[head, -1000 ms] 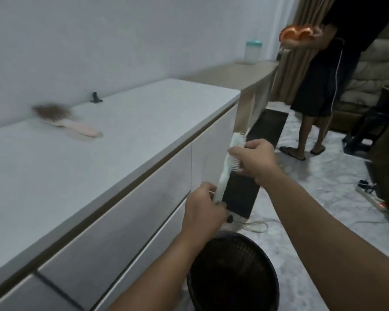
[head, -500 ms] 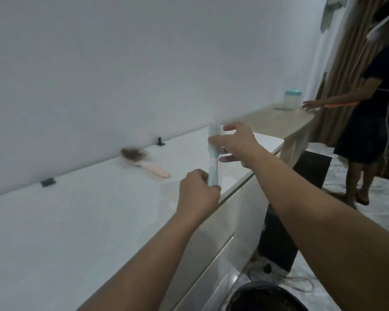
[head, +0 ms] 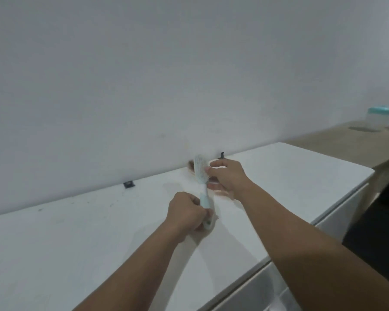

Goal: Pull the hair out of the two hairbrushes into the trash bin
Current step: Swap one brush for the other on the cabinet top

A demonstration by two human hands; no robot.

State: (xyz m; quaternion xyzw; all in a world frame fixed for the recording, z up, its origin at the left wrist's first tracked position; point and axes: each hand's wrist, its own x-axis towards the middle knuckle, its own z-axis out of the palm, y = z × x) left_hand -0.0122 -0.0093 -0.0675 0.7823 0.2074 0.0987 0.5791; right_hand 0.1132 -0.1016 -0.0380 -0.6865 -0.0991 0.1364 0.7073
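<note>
We hold the light blue hairbrush upright over the white counter, near the middle of the view. Our left hand is clenched around its handle at the bottom, at six o'clock from the bristle head. Our right hand sits at three o'clock from the head, its fingertips touching the bristle side; whether they pinch any hair we cannot tell, as the picture is blurred there. Behind the brush head, at about eleven o'clock from it, a brown tuft of the second hairbrush peeks out, lying on the counter against the wall; the rest of it is hidden by our hands. Two small dark clips sit at the wall edge. At two o'clock, well apart, a jar with a teal lid stands on a wooden top.
</note>
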